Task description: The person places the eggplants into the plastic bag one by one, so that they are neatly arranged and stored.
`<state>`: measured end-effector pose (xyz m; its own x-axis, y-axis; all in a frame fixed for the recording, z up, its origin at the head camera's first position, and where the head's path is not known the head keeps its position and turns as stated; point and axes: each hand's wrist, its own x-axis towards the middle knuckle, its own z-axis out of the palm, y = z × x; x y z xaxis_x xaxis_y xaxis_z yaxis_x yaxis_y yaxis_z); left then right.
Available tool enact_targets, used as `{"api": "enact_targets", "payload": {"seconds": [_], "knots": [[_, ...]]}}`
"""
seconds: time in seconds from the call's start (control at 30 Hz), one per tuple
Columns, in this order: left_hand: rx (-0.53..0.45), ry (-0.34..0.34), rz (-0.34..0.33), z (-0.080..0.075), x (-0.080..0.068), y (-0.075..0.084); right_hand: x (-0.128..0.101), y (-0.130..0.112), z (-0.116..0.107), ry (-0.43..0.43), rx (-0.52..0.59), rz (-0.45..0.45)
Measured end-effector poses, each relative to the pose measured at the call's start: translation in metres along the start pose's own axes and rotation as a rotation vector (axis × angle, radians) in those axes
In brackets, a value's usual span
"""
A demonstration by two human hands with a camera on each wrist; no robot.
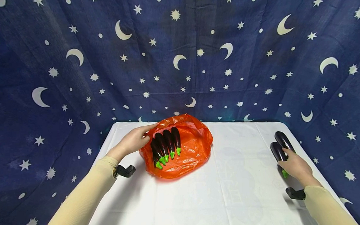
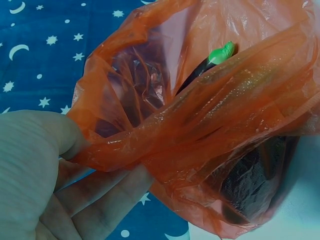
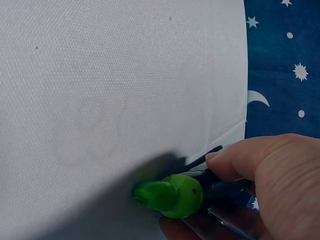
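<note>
My left hand (image 1: 133, 139) pinches the left rim of an open red plastic bag (image 1: 196, 158) between thumb and fingers. Several dark purple eggplants (image 1: 170, 142) with green caps lie side by side inside it. In the left wrist view, one green cap (image 2: 220, 54) shows above the bag's fold, and dark shapes show through the plastic. Far to the right, my right hand (image 1: 298, 166) grips an eggplant (image 1: 276, 150) with thumb and fingers on either side. Its green cap (image 3: 185, 196) points out of the grip. A second eggplant (image 1: 283, 139) lies right beside it, partly hidden by the hand.
A white cloth covers the table (image 1: 230, 183), which stretches between the bag and the eggplants at the right edge. A dark blue curtain (image 1: 208, 58) with moons and stars hangs behind and along both sides. Black camera mounts (image 1: 125, 171) sit on both wrists.
</note>
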<state>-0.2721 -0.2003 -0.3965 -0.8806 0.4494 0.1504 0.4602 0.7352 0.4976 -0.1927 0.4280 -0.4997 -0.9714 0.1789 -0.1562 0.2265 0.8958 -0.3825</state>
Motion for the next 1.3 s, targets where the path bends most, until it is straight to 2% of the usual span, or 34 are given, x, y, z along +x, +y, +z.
{"api": "enact_targets", "payload": {"seconds": [0.67,0.9,1.3], "knots": [[0.008,-0.021,-0.015,-0.001,0.001,0.001,0.001,0.000,0.000,0.005,-0.006,0.020],[0.001,-0.022,-0.011,0.000,0.002,0.001,0.001,0.000,0.001,0.015,0.019,-0.023],[0.013,-0.032,-0.021,0.000,0.003,0.002,-0.001,-0.039,-0.001,0.068,0.153,-0.131]]}}
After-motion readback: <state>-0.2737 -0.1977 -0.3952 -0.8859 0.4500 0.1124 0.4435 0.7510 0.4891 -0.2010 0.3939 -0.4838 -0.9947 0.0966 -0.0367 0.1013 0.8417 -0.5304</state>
